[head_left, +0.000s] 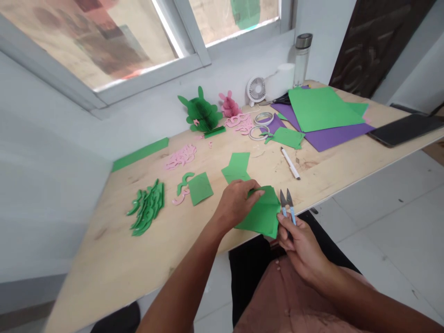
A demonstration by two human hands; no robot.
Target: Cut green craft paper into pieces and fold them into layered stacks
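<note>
My left hand (239,203) pinches the upper left part of a green paper sheet (262,213) at the table's front edge; the sheet looks folded or layered. In my right hand (298,243) are small thread snips (287,203) with blue handles, their blades pointing up and apart. My right fingertips are close to the sheet's right edge; whether they touch it I cannot tell. Just beyond my left hand lie smaller green paper pieces (237,165). A green paper square (200,188) rests to the left, beside curved green and pink cut-outs (181,197).
Piles of green cut-outs (148,208) and pink cut-outs (181,157) lie left. At the back stand green (201,113) and pink paper figures (229,106), a small fan (256,90) and a bottle (301,60). Tape rolls (259,133), a pen (290,163), green sheets (322,108) and a phone (405,128) are right.
</note>
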